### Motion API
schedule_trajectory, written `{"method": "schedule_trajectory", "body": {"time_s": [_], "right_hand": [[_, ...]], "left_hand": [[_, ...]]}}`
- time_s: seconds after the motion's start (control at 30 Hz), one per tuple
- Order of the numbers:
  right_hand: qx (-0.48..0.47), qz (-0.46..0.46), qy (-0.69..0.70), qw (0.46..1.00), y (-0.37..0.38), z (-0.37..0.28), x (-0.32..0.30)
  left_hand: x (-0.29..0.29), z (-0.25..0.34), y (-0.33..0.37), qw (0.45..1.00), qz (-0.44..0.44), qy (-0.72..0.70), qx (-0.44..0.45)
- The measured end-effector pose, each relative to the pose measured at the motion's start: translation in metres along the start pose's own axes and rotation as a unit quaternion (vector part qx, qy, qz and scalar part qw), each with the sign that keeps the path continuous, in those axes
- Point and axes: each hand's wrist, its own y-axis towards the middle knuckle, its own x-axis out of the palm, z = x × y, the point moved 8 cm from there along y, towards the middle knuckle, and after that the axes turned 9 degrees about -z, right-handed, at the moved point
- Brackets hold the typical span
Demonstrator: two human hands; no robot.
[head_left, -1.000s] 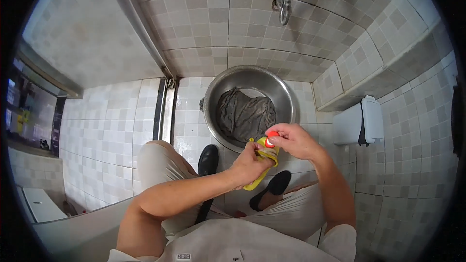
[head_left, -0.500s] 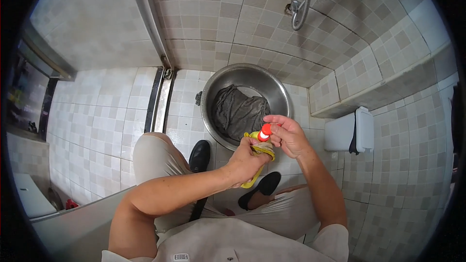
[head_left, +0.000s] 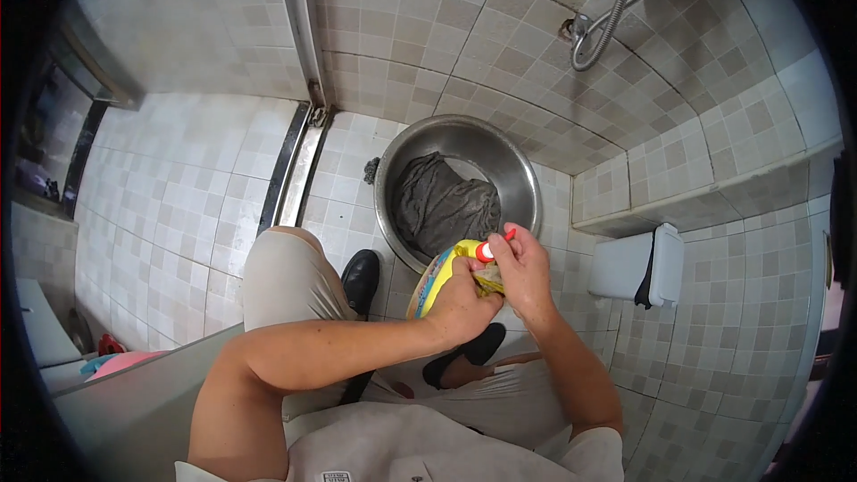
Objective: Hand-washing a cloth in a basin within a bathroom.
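Yellow container (head_left: 444,275), blue strip on its side, held over the near rim of a metal basin (head_left: 520,161); printing on it too small to read. Left hand (head_left: 469,300) wrapped round it. Right hand (head_left: 525,270) pinches its red-and-white cap (head_left: 485,252), thumb against fingers. Dark cloth (head_left: 444,205) crumpled inside basin. Shirt (head_left: 384,446): small printed patch (head_left: 336,477).

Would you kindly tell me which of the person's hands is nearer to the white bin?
The right hand is nearer, to the left of the white bin and apart from it; the left hand is farther left, on the yellow package.
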Motion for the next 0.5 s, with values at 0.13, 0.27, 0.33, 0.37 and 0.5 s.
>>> {"method": "schedule_trajectory", "body": {"time_s": [0.13,0.27,0.33,0.37,0.5], "right_hand": [[-0.087,-0.088,-0.134,0.983,0.008,-0.018,0.007],[-0.059,-0.168,-0.062,0.982,0.013,-0.008,0.008],[-0.025,-0.164,-0.038,0.985,0.014,-0.006,0.004],[0.012,-0.155,-0.014,0.988,0.014,-0.002,0.003],[0.08,-0.21,0.146,0.963,0.009,0.019,0.018]], "left_hand": [[0.002,-0.002,0.002,1.0,-0.012,-0.001,-0.006],[-0.006,0.004,0.004,1.0,0.001,-0.001,-0.004],[-0.005,-0.002,0.007,1.0,0.002,-0.008,-0.021],[-0.005,-0.003,0.011,1.0,0.018,-0.009,-0.008],[-0.009,-0.002,0.011,0.999,0.049,-0.003,0.007]]}}
